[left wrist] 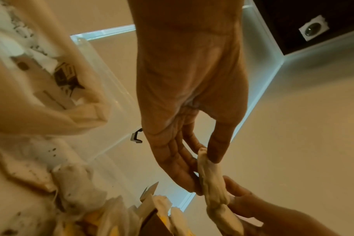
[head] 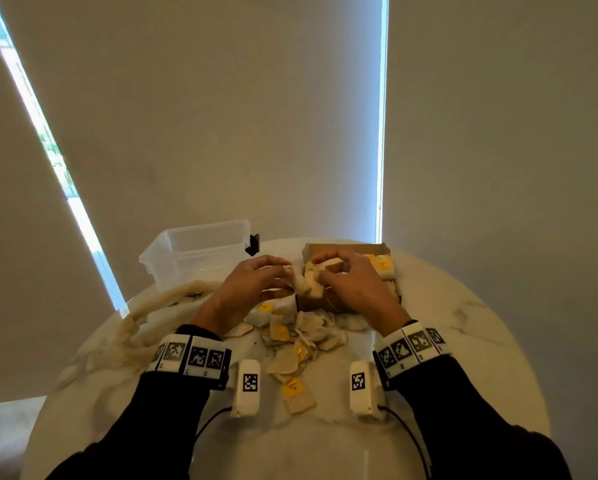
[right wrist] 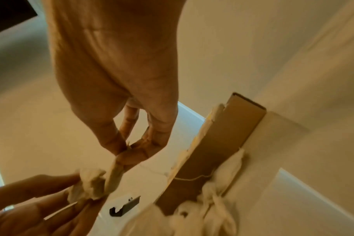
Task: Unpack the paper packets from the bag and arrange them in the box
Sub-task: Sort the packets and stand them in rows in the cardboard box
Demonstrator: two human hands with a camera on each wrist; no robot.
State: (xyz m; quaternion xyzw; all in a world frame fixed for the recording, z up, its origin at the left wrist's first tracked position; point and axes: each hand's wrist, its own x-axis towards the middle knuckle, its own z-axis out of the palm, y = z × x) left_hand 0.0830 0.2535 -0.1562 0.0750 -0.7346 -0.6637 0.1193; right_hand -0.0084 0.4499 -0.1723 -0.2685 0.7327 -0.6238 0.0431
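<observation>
Pale blinds hang behind a round marble table; over the near edge of the cardboard box the left hand and right hand each pinch one end of a crumpled paper packet between thumb and fingertips; more packets lie heaped just before the box, a few stand inside it; the limp cloth bag sprawls left, beside a clear plastic tub.

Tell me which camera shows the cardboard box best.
The head view: it shows the box whole from above on the table, with packets inside, behind both hands. The right wrist view shows only its outer side wall. The left wrist view catches only a dark corner at the bottom edge.
</observation>
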